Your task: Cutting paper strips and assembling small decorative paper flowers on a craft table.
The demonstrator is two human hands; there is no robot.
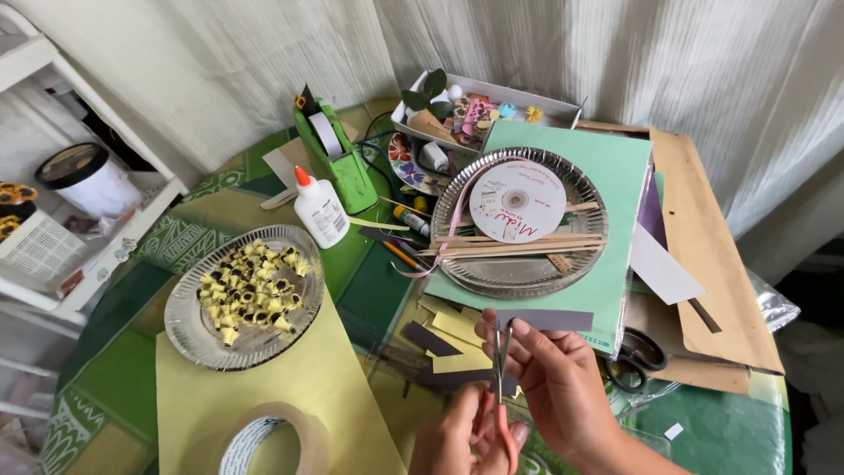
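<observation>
My right hand (563,383) pinches a dark grey paper strip (549,319) and holds it flat above the table. My left hand (462,435) grips small scissors with orange handles (501,378). Their blades point up and meet the strip's left end. Under the hands lie cut yellow and grey paper pieces (453,339). A foil plate (189,330) with several small yellow and black paper rolls sits to the left on a yellow sheet (352,387).
A second foil plate (576,180) holds a disc, wooden sticks and a pink ribbon on a green sheet. A glue bottle (320,209), green tape dispenser (338,158), tape roll (268,440), black scissors (637,356), cardboard (712,264) and a craft box (479,110) surround them. White shelves stand left.
</observation>
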